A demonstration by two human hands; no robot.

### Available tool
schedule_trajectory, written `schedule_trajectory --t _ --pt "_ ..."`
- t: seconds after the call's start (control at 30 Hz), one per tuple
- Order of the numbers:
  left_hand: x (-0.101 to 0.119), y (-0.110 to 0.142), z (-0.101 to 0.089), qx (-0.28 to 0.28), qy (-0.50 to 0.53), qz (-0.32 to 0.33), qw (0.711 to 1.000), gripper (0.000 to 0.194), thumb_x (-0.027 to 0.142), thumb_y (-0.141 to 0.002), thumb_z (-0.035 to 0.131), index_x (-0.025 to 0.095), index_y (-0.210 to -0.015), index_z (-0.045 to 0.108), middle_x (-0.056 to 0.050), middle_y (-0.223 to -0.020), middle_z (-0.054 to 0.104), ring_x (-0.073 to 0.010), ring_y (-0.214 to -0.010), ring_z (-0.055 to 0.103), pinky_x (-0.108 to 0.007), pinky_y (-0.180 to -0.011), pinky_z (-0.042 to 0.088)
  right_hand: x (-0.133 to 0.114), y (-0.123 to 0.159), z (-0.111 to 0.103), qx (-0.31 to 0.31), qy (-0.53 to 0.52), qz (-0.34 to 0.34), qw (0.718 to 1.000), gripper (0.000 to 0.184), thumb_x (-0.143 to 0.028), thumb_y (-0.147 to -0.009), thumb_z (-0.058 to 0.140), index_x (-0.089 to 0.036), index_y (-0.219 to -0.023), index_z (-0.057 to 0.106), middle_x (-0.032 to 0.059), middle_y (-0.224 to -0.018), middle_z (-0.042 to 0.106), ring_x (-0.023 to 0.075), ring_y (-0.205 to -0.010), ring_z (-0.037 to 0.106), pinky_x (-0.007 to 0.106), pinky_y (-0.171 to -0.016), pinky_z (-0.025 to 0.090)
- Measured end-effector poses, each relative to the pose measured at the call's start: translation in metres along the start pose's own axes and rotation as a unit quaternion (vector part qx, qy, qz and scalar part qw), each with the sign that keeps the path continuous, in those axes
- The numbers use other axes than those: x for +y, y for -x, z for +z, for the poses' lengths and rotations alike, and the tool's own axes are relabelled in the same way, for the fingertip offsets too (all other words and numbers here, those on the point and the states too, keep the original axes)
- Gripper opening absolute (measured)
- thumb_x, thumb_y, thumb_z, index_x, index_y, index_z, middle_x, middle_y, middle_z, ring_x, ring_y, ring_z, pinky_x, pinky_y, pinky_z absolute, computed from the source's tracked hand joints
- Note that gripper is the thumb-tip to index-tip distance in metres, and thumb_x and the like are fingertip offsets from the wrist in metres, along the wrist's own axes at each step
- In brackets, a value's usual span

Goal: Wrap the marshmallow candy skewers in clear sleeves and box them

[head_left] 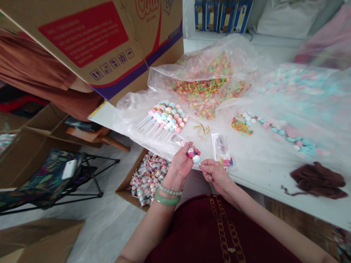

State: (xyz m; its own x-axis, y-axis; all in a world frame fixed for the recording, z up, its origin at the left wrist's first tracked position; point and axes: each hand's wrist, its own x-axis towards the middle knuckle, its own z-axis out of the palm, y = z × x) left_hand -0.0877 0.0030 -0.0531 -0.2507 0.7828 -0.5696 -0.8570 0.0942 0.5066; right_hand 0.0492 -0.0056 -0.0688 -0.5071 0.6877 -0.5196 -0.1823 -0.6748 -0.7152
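At the table's front edge my left hand is closed around a candy skewer in a printed clear wrapper; a white marshmallow shows at its lower end. My right hand pinches at the skewer's stick end, close beside the left fingers. Beyond my left hand lies a stack of marshmallow skewers, their white sticks towards me. Several gold twist ties lie on the plastic sheet. Just past my right hand is a pile of printed clear bags.
Fruit-coloured cereal rings fill a clear bag at the back. Loose marshmallows and a brown cloth lie to the right. A carton of wrapped skewers stands below, left. A large cardboard box and a person's brown clothing are far left.
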Motion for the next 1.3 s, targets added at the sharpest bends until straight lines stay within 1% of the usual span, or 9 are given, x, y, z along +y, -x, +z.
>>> schedule_trajectory --t 0.23,0.5,0.63,0.7,0.77,0.9,1.0,1.17,1.3 --pt "0.021 -0.006 -0.006 0.038 -0.006 0.031 0.999 0.007 0.011 -0.083 0.055 0.013 -0.078 0.059 -0.004 -0.071 0.062 -0.0199 -0.07 0.064 -0.031 -0.06 0.052 -0.004 0.002 -0.008 0.068 0.128 -0.088 0.986 0.015 -0.031 -0.063 0.067 -0.018 -0.063 0.059 -0.0066 -0.048 0.04 0.0078 -0.046 0.029 0.024 -0.045 0.017" --pt "0.015 -0.005 -0.003 0.036 0.004 0.045 0.998 0.01 0.008 -0.083 0.055 0.012 -0.075 0.058 -0.002 -0.065 0.061 -0.0142 -0.061 0.062 -0.029 -0.066 0.054 -0.007 0.005 -0.013 -0.131 -0.019 0.122 0.984 0.02 -0.029 -0.063 0.069 -0.013 -0.072 0.062 -0.0055 -0.052 0.042 0.0048 -0.042 0.027 0.022 -0.042 0.014" --pt "0.005 -0.005 -0.008 0.009 -0.028 0.055 0.998 0.006 0.012 -0.079 0.063 0.013 -0.076 0.058 -0.001 -0.068 0.061 -0.0152 -0.067 0.064 -0.028 -0.065 0.053 -0.005 0.003 -0.009 -0.042 0.128 0.054 0.989 0.011 -0.026 -0.068 0.061 -0.016 -0.067 0.057 -0.0045 -0.05 0.043 0.0077 -0.043 0.031 0.023 -0.044 0.019" --pt "0.0 -0.005 -0.011 0.0 -0.04 0.068 0.997 0.011 0.014 -0.075 0.068 0.014 -0.075 0.057 0.0 -0.068 0.06 -0.0151 -0.067 0.064 -0.025 -0.061 0.051 -0.004 0.004 -0.009 0.061 0.324 -0.06 0.942 0.012 -0.025 -0.075 0.053 -0.018 -0.065 0.054 -0.0012 -0.056 0.049 0.0108 -0.049 0.038 0.024 -0.048 0.023" --pt "-0.005 -0.005 -0.012 -0.006 -0.047 0.083 0.995 0.016 0.016 -0.072 0.071 0.014 -0.075 0.056 0.0 -0.067 0.059 -0.0148 -0.067 0.064 -0.023 -0.058 0.05 -0.003 0.005 -0.01 0.125 0.517 -0.185 0.826 0.019 -0.022 -0.083 0.046 -0.018 -0.067 0.055 0.0027 -0.066 0.055 0.0143 -0.06 0.046 0.026 -0.054 0.027" --pt "-0.016 0.0 -0.009 0.006 -0.058 0.087 0.994 0.016 0.016 -0.071 0.072 0.014 -0.078 0.056 0.001 -0.069 0.06 -0.0142 -0.068 0.064 -0.022 -0.059 0.05 -0.001 0.007 -0.012 0.105 0.673 -0.28 0.676 0.024 -0.018 -0.09 0.039 -0.018 -0.074 0.057 0.0071 -0.076 0.059 0.0173 -0.071 0.051 0.027 -0.06 0.029" --pt "-0.02 0.003 -0.005 0.019 -0.043 0.055 0.997 0.011 0.017 -0.076 0.068 0.014 -0.079 0.057 0.0 -0.07 0.061 -0.0144 -0.068 0.064 -0.027 -0.067 0.053 -0.001 0.003 -0.013 0.084 0.618 -0.28 0.729 0.022 -0.019 -0.089 0.041 -0.02 -0.074 0.057 0.006 -0.077 0.06 0.0176 -0.073 0.052 0.027 -0.063 0.031" --pt "-0.01 0.004 -0.007 0.022 -0.045 -0.047 0.998 0.006 0.016 -0.081 0.062 0.013 -0.077 0.059 -0.004 -0.068 0.063 -0.0194 -0.07 0.066 -0.033 -0.069 0.055 -0.003 -0.004 -0.018 0.027 0.322 -0.089 0.942 0.015 -0.03 -0.078 0.053 -0.02 -0.067 0.056 -0.0039 -0.054 0.05 0.0116 -0.049 0.042 0.024 -0.048 0.028" --pt "-0.002 -0.002 -0.01 0.034 -0.028 -0.027 0.999 0.004 0.012 -0.08 0.061 0.012 -0.076 0.06 -0.004 -0.068 0.062 -0.0194 -0.073 0.066 -0.032 -0.071 0.054 -0.003 -0.001 -0.018 0.005 0.204 -0.019 0.979 0.017 -0.034 -0.069 0.059 -0.018 -0.065 0.057 -0.0061 -0.048 0.046 0.0078 -0.041 0.033 0.022 -0.042 0.02"
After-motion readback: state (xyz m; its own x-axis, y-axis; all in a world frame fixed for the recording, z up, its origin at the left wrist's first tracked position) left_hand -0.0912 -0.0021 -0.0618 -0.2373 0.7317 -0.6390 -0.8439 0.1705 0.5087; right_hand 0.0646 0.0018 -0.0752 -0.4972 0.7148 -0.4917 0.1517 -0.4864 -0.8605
